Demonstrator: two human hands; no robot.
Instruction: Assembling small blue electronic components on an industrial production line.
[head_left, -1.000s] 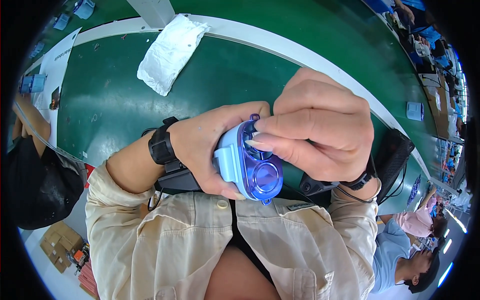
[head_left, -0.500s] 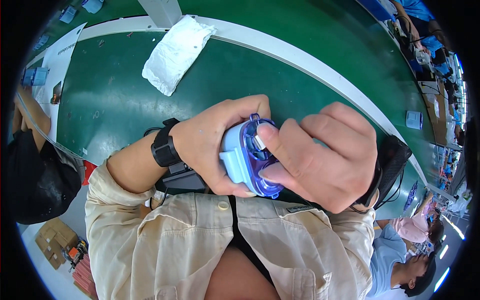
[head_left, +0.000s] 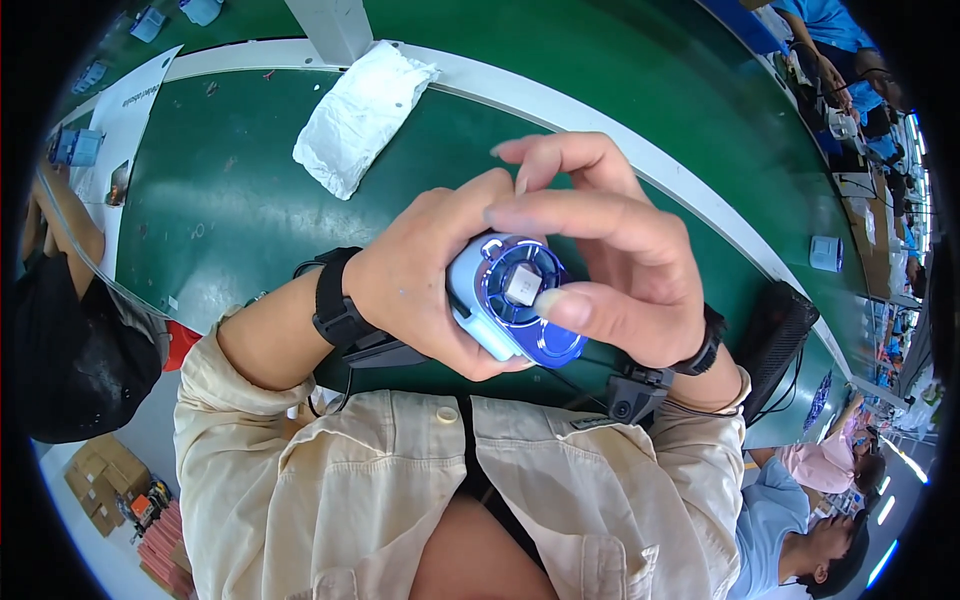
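A light blue plastic housing (head_left: 488, 332) with a see-through dark blue end cover (head_left: 556, 342) is held in front of my chest. My left hand (head_left: 425, 275) is wrapped round its side. The cover faces up, and a small white square piece (head_left: 522, 285) sits in its round, ribbed opening. My right hand (head_left: 625, 255) is open over it, with fingers spread and curved beyond the far rim. Its thumb tip lies at the cover beside the white piece; whether it touches, I cannot tell. Between thumb and fingers, nothing shows.
A crumpled white bag (head_left: 365, 118) lies on the green table (head_left: 220, 200), before a pale rail (head_left: 560, 105). A black mesh case (head_left: 783, 335) stands at the right. Similar blue housings (head_left: 826, 253) stand farther off. Another person's arm (head_left: 75, 215) is at the far left.
My right hand has opened from a closed pose, its fingers lifting and spreading. The housing has tilted, so the cover and white piece face up more fully. My left hand keeps its hold.
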